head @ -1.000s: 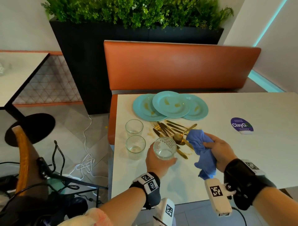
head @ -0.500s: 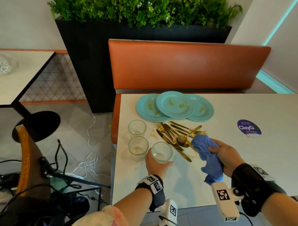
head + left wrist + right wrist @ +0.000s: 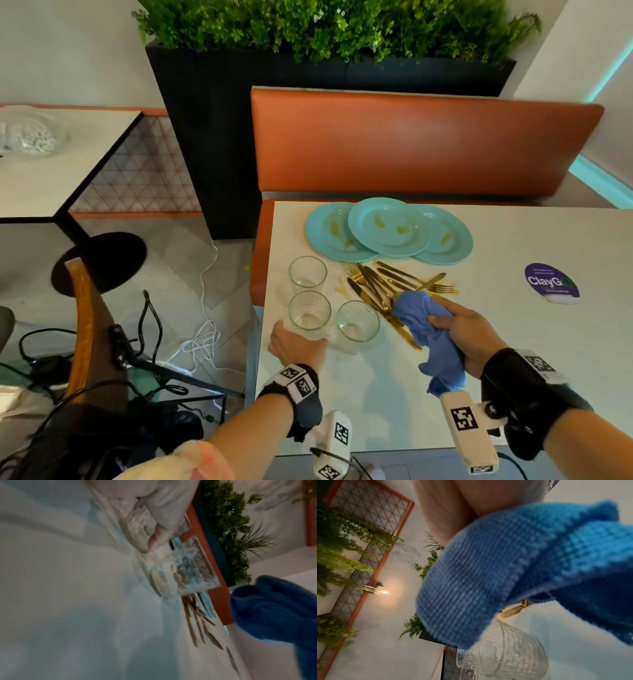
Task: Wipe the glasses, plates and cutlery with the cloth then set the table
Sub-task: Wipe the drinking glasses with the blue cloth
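Three clear glasses stand near the white table's [image 3: 513, 342] left edge: a far one [image 3: 307, 274], a near-left one [image 3: 309, 310] and a right one [image 3: 358, 320]. My left hand [image 3: 296, 344] wraps round the base of the near-left glass [image 3: 139, 528], thumb across its side; the right glass [image 3: 185, 569] stands free beside it. My right hand [image 3: 459, 329] grips a bunched blue cloth [image 3: 421, 318] just above the gold cutlery pile [image 3: 376, 284]. Three teal plates [image 3: 388, 226] with yellow smears overlap at the far edge. The cloth [image 3: 505, 568] fills the right wrist view, with a glass [image 3: 508, 655] below it.
A purple round sticker [image 3: 551, 282] lies on the table at the right. An orange bench back [image 3: 411, 144] and a dark planter with greenery [image 3: 308, 27] stand behind. At the left are a wooden chair [image 3: 82, 325], floor cables [image 3: 198, 342] and another table [image 3: 51, 164].
My left hand set the glass it held down to the right of the other two, let go, and moved left onto the near-left glass. The right hand keeps the cloth over the cutlery.
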A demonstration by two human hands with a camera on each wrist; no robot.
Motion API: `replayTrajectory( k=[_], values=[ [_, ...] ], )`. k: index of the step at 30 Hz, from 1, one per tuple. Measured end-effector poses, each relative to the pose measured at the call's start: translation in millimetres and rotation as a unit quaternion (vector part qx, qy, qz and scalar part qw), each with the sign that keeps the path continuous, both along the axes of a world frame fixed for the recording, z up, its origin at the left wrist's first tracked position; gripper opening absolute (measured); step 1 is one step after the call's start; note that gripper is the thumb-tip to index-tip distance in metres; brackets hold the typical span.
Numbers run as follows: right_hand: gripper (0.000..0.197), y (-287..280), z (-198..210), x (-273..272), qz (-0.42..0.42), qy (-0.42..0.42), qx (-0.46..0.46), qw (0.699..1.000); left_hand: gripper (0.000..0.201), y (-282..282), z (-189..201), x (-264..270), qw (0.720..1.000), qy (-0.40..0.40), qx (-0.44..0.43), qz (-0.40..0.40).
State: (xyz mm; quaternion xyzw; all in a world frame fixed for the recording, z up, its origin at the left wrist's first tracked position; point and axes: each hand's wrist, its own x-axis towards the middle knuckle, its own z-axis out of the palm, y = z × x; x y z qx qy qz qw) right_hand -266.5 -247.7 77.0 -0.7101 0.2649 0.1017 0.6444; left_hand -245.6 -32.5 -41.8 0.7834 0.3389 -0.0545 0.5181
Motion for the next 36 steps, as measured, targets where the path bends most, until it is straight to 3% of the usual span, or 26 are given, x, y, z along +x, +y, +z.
replayTrajectory(
  k=[3, 9, 12, 15, 17, 20, 21, 22, 24, 27, 31, 33, 34, 36],
  values=[
    [0.026, 5.9, -0.5, 5.8, 0.012, -0.003, -0.011, 1.000, 0.110, 12.8, -6.8, 11.3, 0.997, -0.048, -0.036, -0.053],
    [0.027, 18.0, 6.6, 8.9, 0.049, -0.032, -0.080, 0.995, 0.085, 26.9, -15.4, 10.9, 0.976, -0.121, 0.049, -0.175],
    [0.036, 29.6, 14.3, 8.2, 0.132, -0.093, -0.193, 0.968, 0.083, 32.1, -8.9, 4.4, 0.959, -0.197, 0.057, -0.196],
    [0.045, 46.0, 20.5, 6.9, 0.249, -0.162, -0.370, 0.880, 0.079, 33.7, 2.4, 3.1, 0.941, -0.275, 0.072, -0.184],
    [0.052, 62.4, 26.4, 4.7, 0.314, -0.279, -0.456, 0.785, 0.080, 33.3, 7.6, 6.3, 0.935, -0.294, 0.079, -0.182],
    [0.043, 84.6, 24.4, 0.8, 0.382, -0.433, -0.536, 0.616, 0.085, 33.0, 23.1, 9.8, 0.934, -0.274, 0.030, -0.227],
    [0.045, 89.5, 24.6, 0.3, 0.411, -0.433, -0.559, 0.575, 0.083, 30.3, 28.9, 9.8, 0.932, -0.271, -0.009, -0.243],
    [0.047, 93.5, 25.3, 1.2, 0.425, -0.421, -0.573, 0.560, 0.079, 26.7, 35.5, 9.5, 0.931, -0.268, -0.041, -0.244],
    [0.046, 96.9, 26.5, 3.6, 0.424, -0.403, -0.584, 0.563, 0.075, 22.9, 36.9, 10.9, 0.936, -0.267, -0.051, -0.224],
    [0.040, 87.3, 26.3, 11.7, 0.365, -0.380, -0.580, 0.622, 0.074, 26.4, 31.0, 9.0, 0.949, -0.241, -0.059, -0.196],
    [0.074, 57.4, 12.9, 21.5, 0.350, -0.255, -0.562, 0.705, 0.080, 32.9, 18.9, 6.6, 0.972, -0.182, -0.081, -0.124],
    [0.057, 48.7, 15.8, 18.7, 0.298, -0.251, -0.530, 0.753, 0.076, 35.6, 11.8, 7.8, 0.982, -0.144, -0.068, -0.102],
    [0.044, 46.8, 19.7, 18.2, 0.234, -0.268, -0.496, 0.792, 0.073, 37.1, 7.1, 9.0, 0.984, -0.131, -0.057, -0.103],
    [0.042, 40.1, 22.8, 16.5, 0.152, -0.207, -0.466, 0.847, 0.069, 38.8, 1.9, 11.0, 0.986, -0.116, -0.036, -0.113]
  ],
)
